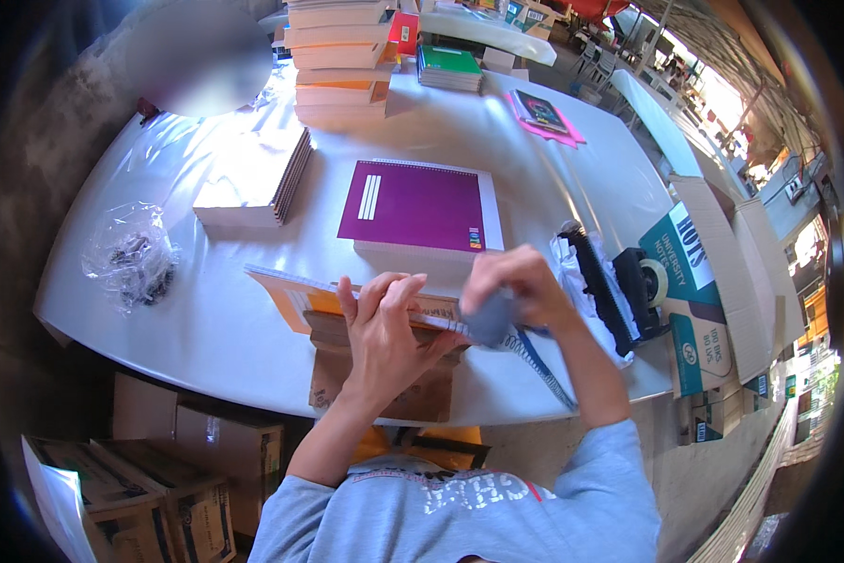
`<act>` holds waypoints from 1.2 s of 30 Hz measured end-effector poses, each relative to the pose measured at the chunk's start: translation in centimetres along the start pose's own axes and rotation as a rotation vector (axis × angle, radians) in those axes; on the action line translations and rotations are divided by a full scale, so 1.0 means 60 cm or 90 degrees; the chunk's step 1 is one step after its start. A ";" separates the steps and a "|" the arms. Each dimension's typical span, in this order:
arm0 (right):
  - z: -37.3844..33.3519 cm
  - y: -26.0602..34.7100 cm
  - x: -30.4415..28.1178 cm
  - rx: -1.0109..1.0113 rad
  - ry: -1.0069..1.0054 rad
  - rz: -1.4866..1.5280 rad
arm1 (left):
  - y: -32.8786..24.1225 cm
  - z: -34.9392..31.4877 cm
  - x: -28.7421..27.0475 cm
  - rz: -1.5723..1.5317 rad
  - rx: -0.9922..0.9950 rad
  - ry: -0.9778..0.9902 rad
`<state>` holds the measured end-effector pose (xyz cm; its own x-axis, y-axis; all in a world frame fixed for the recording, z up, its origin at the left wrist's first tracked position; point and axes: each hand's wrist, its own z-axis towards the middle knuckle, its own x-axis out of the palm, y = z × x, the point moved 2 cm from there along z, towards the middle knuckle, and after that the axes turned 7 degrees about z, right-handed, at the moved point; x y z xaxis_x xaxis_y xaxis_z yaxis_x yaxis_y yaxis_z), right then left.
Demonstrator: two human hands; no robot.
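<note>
Left grip [382, 327], half-curled, clamps a notebook [291, 293] — right grip [521, 284], angled inward, wraps round a blurred grey object [491, 322].

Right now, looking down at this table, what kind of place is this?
Probably a notebook workshop: I can see a purple notebook, a tall stack of paper and a spiral coil.

Right of the right hand [530, 284] stands a tape dispenser [631, 274], with a carton [690, 246] farther right. Boxes [227, 460] sit below and left of the left hand [384, 324]. Chairs [605, 64] stand far ahead, right of both.
</note>
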<state>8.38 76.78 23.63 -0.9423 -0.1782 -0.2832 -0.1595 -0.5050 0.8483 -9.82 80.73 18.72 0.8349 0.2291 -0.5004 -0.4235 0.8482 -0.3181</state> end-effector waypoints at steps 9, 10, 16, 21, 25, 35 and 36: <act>0.007 -0.026 -0.019 0.076 -0.156 -0.160 | 0.002 0.016 0.008 -0.075 -0.009 -0.034; -0.002 -0.021 -0.010 0.084 -0.205 0.051 | 0.003 0.016 0.007 -0.071 -0.014 -0.046; 0.013 -0.053 -0.001 0.137 -0.177 -0.334 | 0.060 0.053 -0.043 0.198 -0.069 0.019; 0.039 -0.054 0.004 0.112 -0.218 -0.072 | 0.122 0.042 -0.055 0.145 -0.049 0.028; 0.081 -0.008 0.015 0.019 -0.073 -0.065 | 0.118 0.034 -0.054 0.117 -0.040 -0.018; 0.104 -0.058 0.044 0.014 -0.103 -0.234 | 0.121 0.032 -0.068 0.070 -0.027 -0.016; 0.097 -0.068 0.034 0.039 -0.184 -0.243 | 0.116 0.034 -0.066 0.062 -0.023 -0.009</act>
<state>5.40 83.39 22.20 -0.8551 0.2567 -0.4505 -0.5185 -0.4362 0.7355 -15.37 86.69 20.11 0.7940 0.3172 -0.5186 -0.5152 0.8039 -0.2971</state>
